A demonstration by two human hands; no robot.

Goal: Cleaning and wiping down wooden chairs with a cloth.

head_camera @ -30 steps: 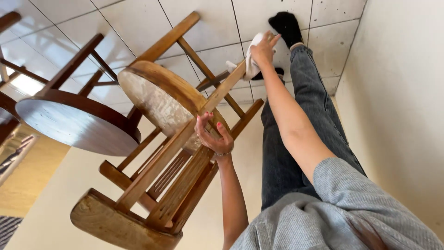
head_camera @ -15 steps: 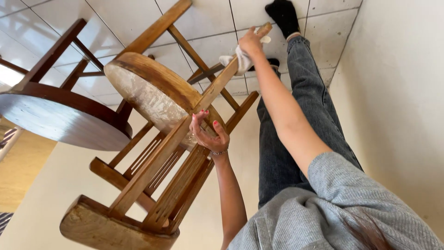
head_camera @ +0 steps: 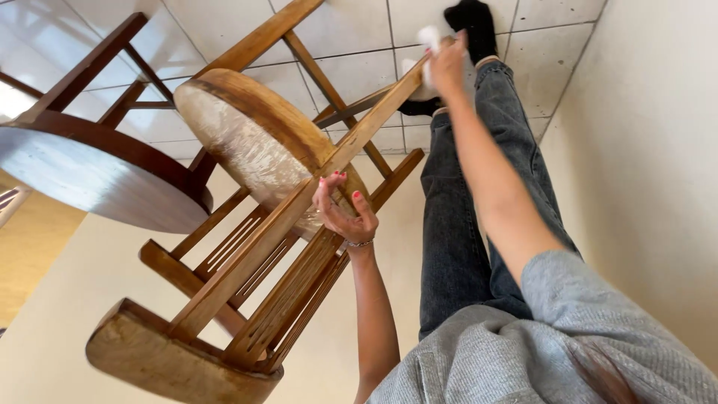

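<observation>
Tiled floor (head_camera: 351, 30), hand-held wooden chair (head_camera: 262, 224)

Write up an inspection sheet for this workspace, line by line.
Surface: pale tiled floor, partly sunlit.
Job's things: wooden chair tipped over, legs pointing away; white cloth pressed on one leg.
Clutter: nothing seen.
Hands: left hand grips a chair rail; right hand holds the cloth.
Cables: nothing seen.
Surroundings: dark round table beside the chair; plain wall on the right; the person's own jeans and dark sock.
</observation>
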